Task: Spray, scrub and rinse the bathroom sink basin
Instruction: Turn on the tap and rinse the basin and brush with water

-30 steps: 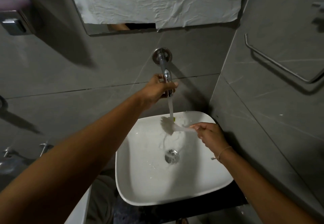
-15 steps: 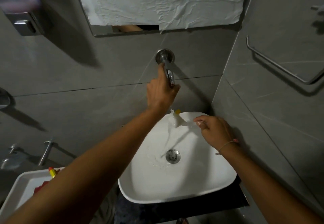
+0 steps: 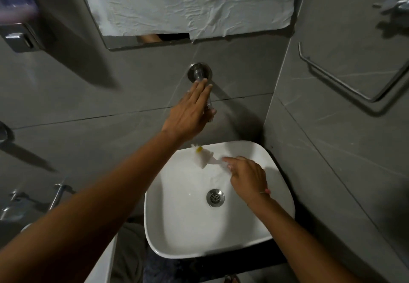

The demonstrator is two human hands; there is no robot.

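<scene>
The white basin (image 3: pixel 181 223) sits on a dark counter, with a metal drain (image 3: pixel 215 197) in its wet bottom. A chrome tap (image 3: pixel 199 72) comes out of the grey wall above it; no stream of water shows. My left hand (image 3: pixel 190 114) lies along the spout, fingers straight on top and thumb at the spout's tip. My right hand (image 3: pixel 247 178) is inside the basin near the back rim. It pinches the handle of a small white brush (image 3: pixel 204 158) with a yellow spot, whose blurred head is at the back wall of the basin.
Crumpled white paper (image 3: pixel 194 4) covers the mirror above the tap. A soap dispenser (image 3: pixel 17 35) hangs upper left and a metal towel bar (image 3: pixel 345 79) is on the right wall close by. A second white basin (image 3: pixel 106 260) and its tap (image 3: pixel 59 194) are at lower left.
The water stream has stopped. My left hand went from gripping the spout's end to lying flat along it. The brush moved from under the stream toward the basin's back rim.
</scene>
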